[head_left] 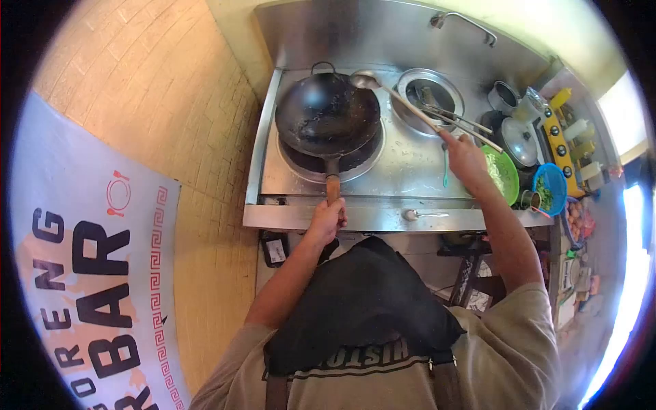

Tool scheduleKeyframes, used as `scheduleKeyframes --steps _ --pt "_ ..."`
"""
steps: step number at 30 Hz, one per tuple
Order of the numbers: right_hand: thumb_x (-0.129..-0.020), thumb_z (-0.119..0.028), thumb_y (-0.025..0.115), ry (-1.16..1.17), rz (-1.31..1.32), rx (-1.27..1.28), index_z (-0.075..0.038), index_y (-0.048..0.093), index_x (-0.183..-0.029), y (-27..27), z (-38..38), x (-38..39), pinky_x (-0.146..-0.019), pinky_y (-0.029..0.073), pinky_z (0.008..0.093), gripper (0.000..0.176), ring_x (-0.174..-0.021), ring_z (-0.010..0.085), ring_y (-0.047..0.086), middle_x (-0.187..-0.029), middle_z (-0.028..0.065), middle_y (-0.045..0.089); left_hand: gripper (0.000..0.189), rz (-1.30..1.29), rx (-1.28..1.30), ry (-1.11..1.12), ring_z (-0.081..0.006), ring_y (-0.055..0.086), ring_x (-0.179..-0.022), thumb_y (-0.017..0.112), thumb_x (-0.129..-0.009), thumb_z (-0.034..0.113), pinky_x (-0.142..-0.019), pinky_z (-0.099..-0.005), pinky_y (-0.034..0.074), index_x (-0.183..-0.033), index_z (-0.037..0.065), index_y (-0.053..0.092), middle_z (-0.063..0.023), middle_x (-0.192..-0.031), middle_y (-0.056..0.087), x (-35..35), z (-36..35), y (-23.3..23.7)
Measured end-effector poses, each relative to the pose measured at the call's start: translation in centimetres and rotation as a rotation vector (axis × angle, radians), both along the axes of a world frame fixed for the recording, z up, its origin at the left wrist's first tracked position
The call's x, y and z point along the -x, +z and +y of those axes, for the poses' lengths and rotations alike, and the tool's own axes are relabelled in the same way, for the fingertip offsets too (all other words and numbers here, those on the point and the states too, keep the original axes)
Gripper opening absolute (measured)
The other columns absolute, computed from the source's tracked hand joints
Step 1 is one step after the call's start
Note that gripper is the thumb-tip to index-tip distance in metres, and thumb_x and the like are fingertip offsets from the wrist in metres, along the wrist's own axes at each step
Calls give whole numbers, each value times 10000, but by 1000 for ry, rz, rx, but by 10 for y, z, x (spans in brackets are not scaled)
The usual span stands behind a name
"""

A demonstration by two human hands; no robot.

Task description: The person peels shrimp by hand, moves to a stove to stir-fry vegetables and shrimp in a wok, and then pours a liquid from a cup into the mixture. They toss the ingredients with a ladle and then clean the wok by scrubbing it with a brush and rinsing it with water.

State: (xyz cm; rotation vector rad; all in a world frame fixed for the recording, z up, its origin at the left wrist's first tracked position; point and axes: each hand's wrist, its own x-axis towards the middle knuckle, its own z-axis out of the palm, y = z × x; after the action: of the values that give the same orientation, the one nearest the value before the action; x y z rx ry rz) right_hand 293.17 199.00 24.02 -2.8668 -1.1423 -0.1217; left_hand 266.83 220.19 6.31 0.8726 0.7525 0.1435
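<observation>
A black wok (324, 116) rests over the burner on the left of the steel counter. My left hand (326, 221) is wrapped round the end of its wooden handle (333, 188). My right hand (467, 161) grips the long handle of a ladle (365, 81), whose bowl hangs at the wok's upper right rim. Below that handle, a round metal basin (407, 123) holds dark utensils and tongs. Close to the right of my right hand stands a green bowl (508, 179) with pale shredded food.
A blue basket (555, 186) of chopped greens and a lidded pot (519, 142) stand at the right. Sauce bottles (575, 129), several eggs (579, 222) and a small pot (503, 97) are beyond. A faucet (465, 22) juts from the back wall. A spoon (414, 214) lies on the front ledge.
</observation>
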Motion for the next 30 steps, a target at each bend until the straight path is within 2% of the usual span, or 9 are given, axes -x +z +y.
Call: scheduleKeyframes --steps 4,8,13,14,17,20,22,26,30 --pt "-847 -109 493 -106 0 -138 -222 579 -1264 2 -43 -60 -768 530 475 441 -911 367 650 -1008 203 653 367 -140 91 -199 -206 614 -877 536 -965 402 -776 -377 497 -1055 47 568 -85 -978 627 38 8 -4" --pt "-826 -123 493 -177 101 37 -197 671 -1142 1 -50 -118 -829 517 464 370 -961 364 639 -1035 173 672 680 195 -262 -384 -258 511 -1203 482 -960 516 -1025 -383 370 -1405 9 402 -141 -1289 566 120 -2 -30" --pt "-769 -91 539 -73 108 337 -198 709 -1065 -31 -30 -165 -832 523 461 357 -949 339 655 -990 137 689 613 492 -278 -398 -248 535 -1162 506 -957 469 -1001 -375 390 -1349 0 455 -131 -1241 592 205 -55 -39" --pt "-761 -123 577 -19 84 312 -61 702 -934 -38 -26 -171 -777 541 463 222 -894 340 675 -943 175 691 600 535 -244 -392 -246 540 -1154 511 -956 459 -996 -373 395 -1338 -2 466 -129 -1231 598 214 -62 -37" --pt "-762 -131 577 -4 128 275 -28 698 -881 -49 -18 -194 -768 543 459 199 -901 337 675 -927 188 690 562 645 -159 -385 -240 554 -1129 525 -954 431 -982 -369 407 -1304 -8 498 -122 -1202 613 233 -77 -34" --pt "-785 -162 579 73 377 306 -8 699 -859 -63 -25 -249 -623 547 429 209 -715 325 680 -815 192 687 523 703 -112 -393 -233 568 -1104 539 -952 402 -967 -364 419 -1270 -14 530 -116 -1172 629 240 -84 -22" --pt "-800 -134 637 -209 711 133 -61 697 -1089 -59 -26 -261 -361 377 304 304 -403 134 456 -575 56 554 498 711 -100 -420 -229 578 -1088 549 -951 383 -957 -361 427 -1248 -17 551 -112 -1153 639 244 -84 -10" --pt "-877 -134 583 -316 997 -121 -103 688 -1116 -33 -65 -273 -367 326 269 264 -437 100 440 -571 13 527 449 616 -141 -543 -221 597 -1055 568 -949 345 -938 -355 444 -1202 -25 594 -104 -1114 660 236 -67 41" --pt "-923 -160 529 -300 1057 -159 -105 667 -1165 0 -85 -282 -364 312 250 283 -450 81 452 -602 11 546 381 369 -491 -620 -209 622 -1004 588 -945 297 -909 -352 468 -1134 -28 647 -96 -1050 687 135 -29 136"
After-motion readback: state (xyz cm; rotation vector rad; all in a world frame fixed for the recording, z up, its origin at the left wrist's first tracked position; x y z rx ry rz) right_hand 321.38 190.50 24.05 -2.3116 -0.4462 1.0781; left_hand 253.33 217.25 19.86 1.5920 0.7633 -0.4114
